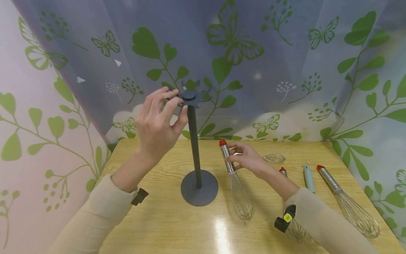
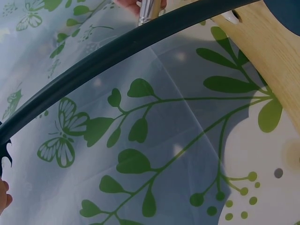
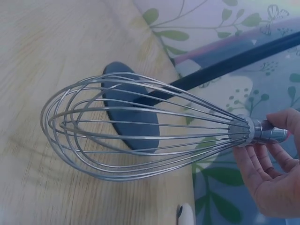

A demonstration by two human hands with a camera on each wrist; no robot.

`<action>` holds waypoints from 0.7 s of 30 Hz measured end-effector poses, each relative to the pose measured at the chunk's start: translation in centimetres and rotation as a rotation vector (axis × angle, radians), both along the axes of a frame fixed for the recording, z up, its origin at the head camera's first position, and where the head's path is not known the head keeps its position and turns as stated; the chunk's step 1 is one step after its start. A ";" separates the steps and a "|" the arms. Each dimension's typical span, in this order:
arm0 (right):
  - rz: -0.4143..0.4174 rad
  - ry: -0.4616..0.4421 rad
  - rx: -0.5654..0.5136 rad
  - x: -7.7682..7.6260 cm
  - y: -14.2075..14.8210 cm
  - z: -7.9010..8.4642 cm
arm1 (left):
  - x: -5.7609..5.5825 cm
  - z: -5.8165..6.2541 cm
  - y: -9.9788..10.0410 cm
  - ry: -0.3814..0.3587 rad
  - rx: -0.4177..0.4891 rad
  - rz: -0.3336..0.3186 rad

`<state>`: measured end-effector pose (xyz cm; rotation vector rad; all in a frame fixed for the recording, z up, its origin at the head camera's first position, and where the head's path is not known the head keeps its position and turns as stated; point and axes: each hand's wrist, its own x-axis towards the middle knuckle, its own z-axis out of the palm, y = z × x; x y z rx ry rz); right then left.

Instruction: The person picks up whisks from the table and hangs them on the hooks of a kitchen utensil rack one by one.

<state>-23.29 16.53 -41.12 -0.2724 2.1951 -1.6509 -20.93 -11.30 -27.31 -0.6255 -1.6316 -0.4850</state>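
Steel balloon whisk (image 1: 232, 171), handle pinched in the right hand (image 1: 248, 159), axis slanting, wires down; it lies right of and below the utensil stand (image 1: 194, 144)'s hooked crown (image 1: 189, 95), whose edge the left hand (image 1: 158, 119) pinches.

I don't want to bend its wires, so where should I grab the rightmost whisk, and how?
Probably best by the metal handle, from above, closing across its length: it's straight, slim and uncovered, pointing away from you, while the wire loops bulge at the near end.
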 end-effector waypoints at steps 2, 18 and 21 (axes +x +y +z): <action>0.003 0.000 -0.008 0.2 -0.3 0.4 | 0.0 0.0 0.0 0.001 0.000 0.000; 0.020 0.028 -0.081 1.8 -1.9 3.0 | 0.0 0.0 -0.1 0.007 -0.014 0.009; 0.029 0.034 -0.089 2.0 -2.0 3.4 | 0.1 0.0 -0.1 0.004 -0.015 0.011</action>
